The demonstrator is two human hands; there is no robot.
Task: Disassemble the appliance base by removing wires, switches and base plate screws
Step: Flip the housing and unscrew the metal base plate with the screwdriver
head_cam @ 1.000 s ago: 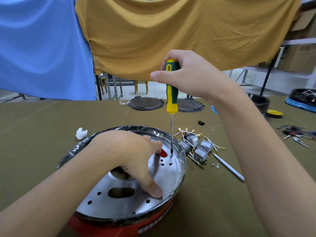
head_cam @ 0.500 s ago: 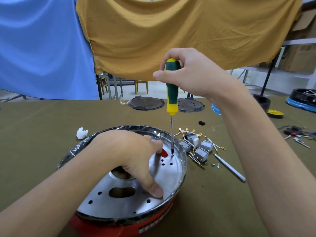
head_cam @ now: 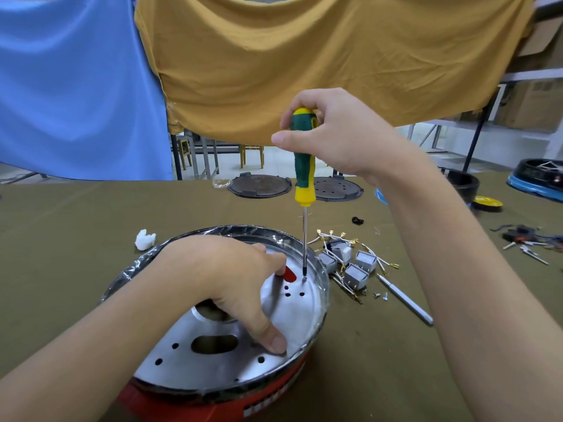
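Note:
The round red appliance base [head_cam: 213,403] lies in front of me, its silver metal base plate [head_cam: 213,370] facing up inside a shiny rim. My left hand [head_cam: 225,278] presses down on the plate, thumb near the front edge and fingers spread toward a red opening. My right hand [head_cam: 332,138] grips the top of a green and yellow screwdriver [head_cam: 303,166] held upright. Its tip sits on a screw [head_cam: 304,278] at the plate's far right side.
Removed grey switches with white wires [head_cam: 350,263] lie right of the base, beside loose screws [head_cam: 380,296] and a silver rod tool [head_cam: 405,300]. Two dark round lids [head_cam: 259,185] sit at the back. A white plastic piece [head_cam: 145,239] lies left; more tools [head_cam: 524,239] and bases far right.
My right hand has turned slightly on the screwdriver handle, which stays upright on the same screw. My left hand keeps its place on the plate.

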